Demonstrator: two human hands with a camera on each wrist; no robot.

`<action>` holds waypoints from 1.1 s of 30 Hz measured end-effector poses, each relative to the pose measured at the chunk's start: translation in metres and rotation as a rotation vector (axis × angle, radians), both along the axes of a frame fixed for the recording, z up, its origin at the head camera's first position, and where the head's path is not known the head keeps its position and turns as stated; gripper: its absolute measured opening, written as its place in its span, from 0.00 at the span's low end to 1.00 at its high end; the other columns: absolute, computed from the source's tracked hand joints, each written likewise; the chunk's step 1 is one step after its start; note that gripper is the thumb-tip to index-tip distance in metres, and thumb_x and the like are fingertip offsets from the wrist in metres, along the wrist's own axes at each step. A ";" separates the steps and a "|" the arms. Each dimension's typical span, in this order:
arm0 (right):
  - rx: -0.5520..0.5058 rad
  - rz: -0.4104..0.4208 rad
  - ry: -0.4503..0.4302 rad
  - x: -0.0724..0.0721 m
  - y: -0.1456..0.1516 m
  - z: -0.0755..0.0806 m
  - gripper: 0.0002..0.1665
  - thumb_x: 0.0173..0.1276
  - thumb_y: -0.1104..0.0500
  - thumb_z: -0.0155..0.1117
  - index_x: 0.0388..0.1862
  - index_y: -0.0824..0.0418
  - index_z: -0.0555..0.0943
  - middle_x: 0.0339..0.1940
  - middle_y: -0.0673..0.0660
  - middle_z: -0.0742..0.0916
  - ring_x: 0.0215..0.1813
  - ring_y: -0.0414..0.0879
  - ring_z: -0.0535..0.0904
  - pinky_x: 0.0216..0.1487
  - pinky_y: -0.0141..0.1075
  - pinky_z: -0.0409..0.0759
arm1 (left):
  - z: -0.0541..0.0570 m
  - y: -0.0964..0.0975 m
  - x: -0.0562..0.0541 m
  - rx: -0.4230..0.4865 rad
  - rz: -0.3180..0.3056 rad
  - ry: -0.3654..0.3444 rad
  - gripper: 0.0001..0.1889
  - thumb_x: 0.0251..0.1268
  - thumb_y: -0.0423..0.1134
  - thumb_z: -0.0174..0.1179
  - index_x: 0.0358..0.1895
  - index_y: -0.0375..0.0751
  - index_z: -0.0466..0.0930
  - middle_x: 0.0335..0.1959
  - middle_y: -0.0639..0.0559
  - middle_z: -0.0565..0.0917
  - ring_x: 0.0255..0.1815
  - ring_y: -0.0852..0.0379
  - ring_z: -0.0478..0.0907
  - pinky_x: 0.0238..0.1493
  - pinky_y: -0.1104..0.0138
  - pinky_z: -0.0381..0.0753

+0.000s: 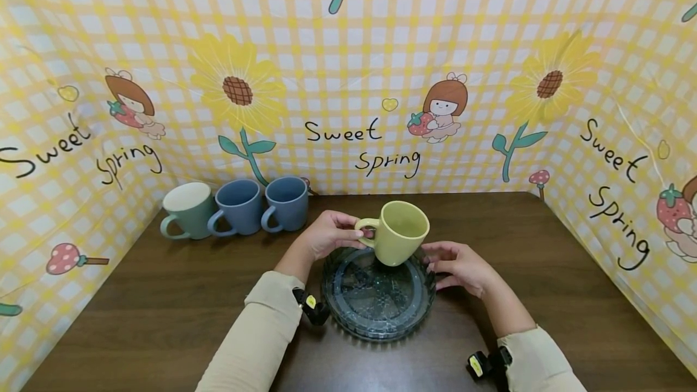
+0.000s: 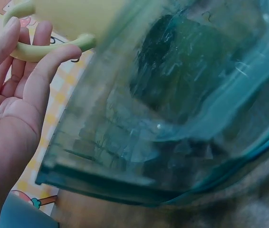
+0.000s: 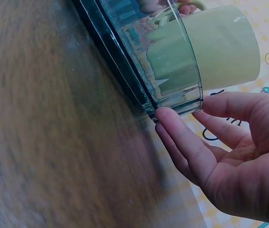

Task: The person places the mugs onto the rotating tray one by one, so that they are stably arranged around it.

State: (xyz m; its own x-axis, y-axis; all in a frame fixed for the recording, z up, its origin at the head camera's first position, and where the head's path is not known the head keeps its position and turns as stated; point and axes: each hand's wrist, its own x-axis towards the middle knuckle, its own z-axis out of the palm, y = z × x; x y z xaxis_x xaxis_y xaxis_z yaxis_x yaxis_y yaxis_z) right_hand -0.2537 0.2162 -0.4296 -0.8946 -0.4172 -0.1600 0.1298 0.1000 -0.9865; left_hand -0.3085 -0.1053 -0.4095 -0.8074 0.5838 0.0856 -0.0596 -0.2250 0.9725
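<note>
In the head view, my left hand (image 1: 333,238) pinches the handle of a yellow-green mug (image 1: 402,239). The mug hangs over the far part of a round clear tray (image 1: 381,334), and its lower part shows through the tray's wall in the right wrist view. Thumb and fingers close around the handle (image 2: 44,51) in the left wrist view. At the tray's far right side is my right hand (image 1: 463,268), its spread fingertips (image 3: 168,116) against the outer wall and base edge. Nothing lies inside that hand.
At the back left stand a green mug (image 1: 190,213) with a white inside and two blue mugs (image 1: 238,207), handles to the left. A brown wooden table (image 1: 136,313) carries everything. Checked yellow cloth (image 1: 348,65) walls the back and both sides.
</note>
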 end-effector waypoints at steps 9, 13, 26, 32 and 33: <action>-0.005 -0.001 0.004 -0.001 0.000 0.000 0.31 0.66 0.70 0.61 0.66 0.75 0.66 0.51 0.67 0.81 0.44 0.48 0.80 0.34 0.42 0.87 | 0.000 0.001 -0.003 0.001 0.005 0.000 0.13 0.64 0.16 0.53 0.46 0.26 0.84 0.38 0.41 0.87 0.44 0.49 0.85 0.45 0.54 0.85; 0.004 -0.003 0.005 0.000 0.000 0.002 0.30 0.66 0.70 0.61 0.67 0.75 0.66 0.52 0.68 0.80 0.44 0.48 0.80 0.35 0.43 0.87 | 0.000 0.001 -0.002 0.004 0.001 -0.006 0.18 0.64 0.16 0.54 0.39 0.41 0.88 0.39 0.40 0.87 0.44 0.49 0.85 0.45 0.55 0.85; 0.009 -0.002 0.001 0.003 0.000 0.003 0.30 0.66 0.70 0.60 0.67 0.75 0.66 0.54 0.70 0.79 0.45 0.48 0.79 0.36 0.43 0.87 | -0.004 0.000 0.000 -0.017 0.013 -0.019 0.16 0.63 0.16 0.55 0.42 0.37 0.87 0.40 0.38 0.86 0.45 0.47 0.85 0.45 0.54 0.85; 0.006 0.001 0.001 0.003 -0.001 0.003 0.30 0.66 0.71 0.60 0.67 0.76 0.65 0.53 0.70 0.79 0.44 0.48 0.79 0.36 0.44 0.87 | -0.004 -0.001 -0.002 -0.027 -0.003 0.000 0.14 0.64 0.17 0.55 0.45 0.32 0.86 0.41 0.37 0.86 0.46 0.48 0.84 0.46 0.53 0.85; 0.006 0.000 0.001 0.003 -0.001 0.003 0.30 0.66 0.71 0.60 0.66 0.76 0.65 0.53 0.70 0.79 0.44 0.48 0.79 0.36 0.44 0.87 | -0.004 -0.001 -0.003 -0.040 0.000 0.009 0.13 0.63 0.17 0.56 0.46 0.29 0.85 0.42 0.37 0.86 0.47 0.47 0.84 0.47 0.52 0.84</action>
